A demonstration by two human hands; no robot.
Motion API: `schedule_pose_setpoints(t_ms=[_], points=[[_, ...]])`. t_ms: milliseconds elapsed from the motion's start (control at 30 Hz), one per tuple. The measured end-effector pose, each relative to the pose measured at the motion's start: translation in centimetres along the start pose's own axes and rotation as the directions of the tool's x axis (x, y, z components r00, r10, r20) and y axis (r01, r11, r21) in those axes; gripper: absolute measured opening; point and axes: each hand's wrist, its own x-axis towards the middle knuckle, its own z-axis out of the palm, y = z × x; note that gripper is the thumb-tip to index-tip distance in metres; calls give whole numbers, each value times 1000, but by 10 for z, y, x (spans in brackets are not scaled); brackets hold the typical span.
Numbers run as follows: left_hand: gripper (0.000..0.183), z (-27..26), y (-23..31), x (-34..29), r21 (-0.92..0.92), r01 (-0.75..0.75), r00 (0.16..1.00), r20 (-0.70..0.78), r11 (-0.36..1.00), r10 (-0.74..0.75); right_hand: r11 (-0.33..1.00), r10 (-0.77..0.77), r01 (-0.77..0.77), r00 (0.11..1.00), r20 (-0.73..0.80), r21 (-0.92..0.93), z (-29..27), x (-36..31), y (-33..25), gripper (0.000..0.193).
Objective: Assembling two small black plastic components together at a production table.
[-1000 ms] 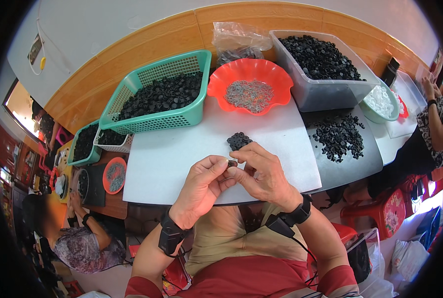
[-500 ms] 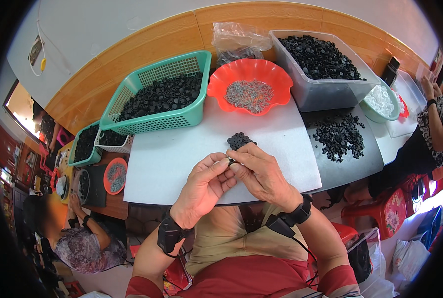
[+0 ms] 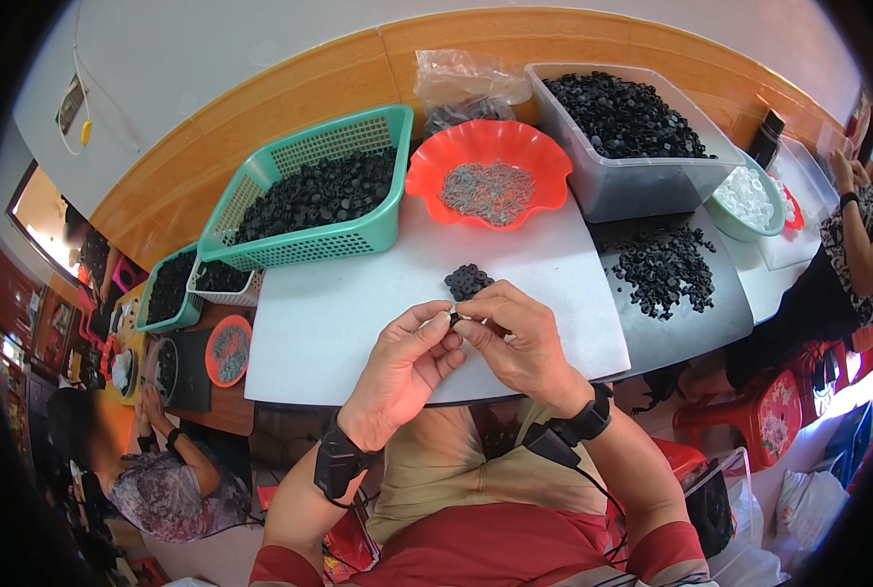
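Over the front edge of the white work surface [image 3: 309, 333], my left hand [image 3: 402, 362] and my right hand [image 3: 519, 342] meet at the fingertips. Both pinch one small black part [image 3: 454, 319], mostly covered by the fingers; its exact kind cannot be made out. Just beyond my right fingers lies a small pile of round black pieces [image 3: 468, 281]. Farther back stands a red wavy-rimmed bowl [image 3: 544, 161] with small grey metal pieces [image 3: 485, 192] in it.
A green basket [image 3: 309, 249] and a clear plastic bin [image 3: 642, 181] hold many black pieces. Loose black parts [image 3: 666, 274] lie on a dark board at the right. A plastic bag [image 3: 470, 83] leans behind the bowl. People sit at left [image 3: 172, 489] and right [image 3: 852, 245].
My hands stay together on the small black part, with only slight finger movement. The whole view has shifted a little.
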Motion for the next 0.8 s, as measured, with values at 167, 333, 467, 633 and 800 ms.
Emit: schedule_pose_setpoints(t_ms=[167,333,467,633,800], points=[[20,1,0,0,0,2,1000,16,1000,-2,1000,7,-7,1000,-7,9,0,-1,-1,18],[19,2,-1,0,16,-2,1000,10,1000,1,1000,12,-12,1000,0,16,0,-1,-1,20],[18,3,-3,-1,20,-19,1000,13,1000,18,1000,17,-17,1000,13,-10,-1,-1,-1,23],[15,8,-5,-1,13,-19,1000,-19,1000,19,997,-33,33,999,2,-70,-1,-3,4,25],[16,8,-4,-2,23,-27,999,-35,999,28,983,-119,111,992,-45,-145,4,-4,5,24]])
